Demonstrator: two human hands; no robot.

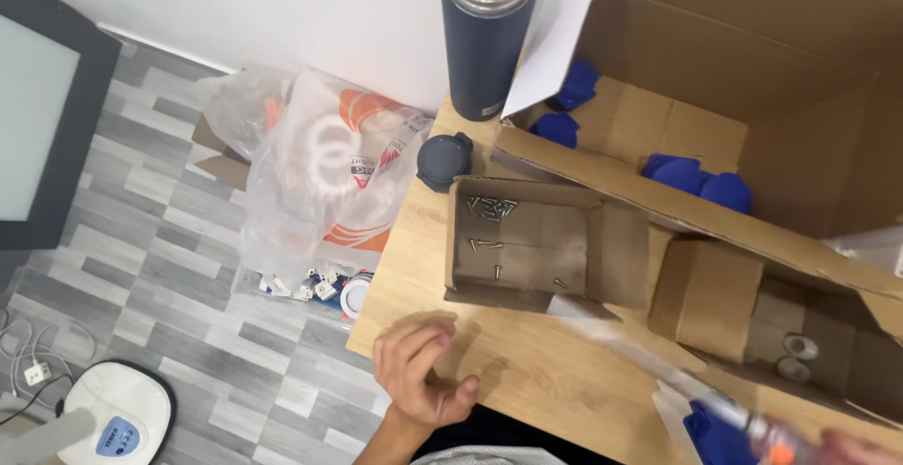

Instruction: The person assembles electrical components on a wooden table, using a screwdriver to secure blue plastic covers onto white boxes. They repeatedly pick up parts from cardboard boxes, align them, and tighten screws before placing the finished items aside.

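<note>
Left hand (420, 376): empty, fingers loosely curled, over table (527, 371) edge | right hand (851, 448): blurred, grip indiscernible, beside screwdriver (743, 418) | shallow carton (527, 244): held loose screws (491, 209)

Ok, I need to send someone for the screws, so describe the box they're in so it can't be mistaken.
On the wooden table, in front of the big open carton with the blue pieces, lies a small shallow cardboard tray. It sits right of the round dark lid and above the left hand. Only it holds loose screws.
</note>
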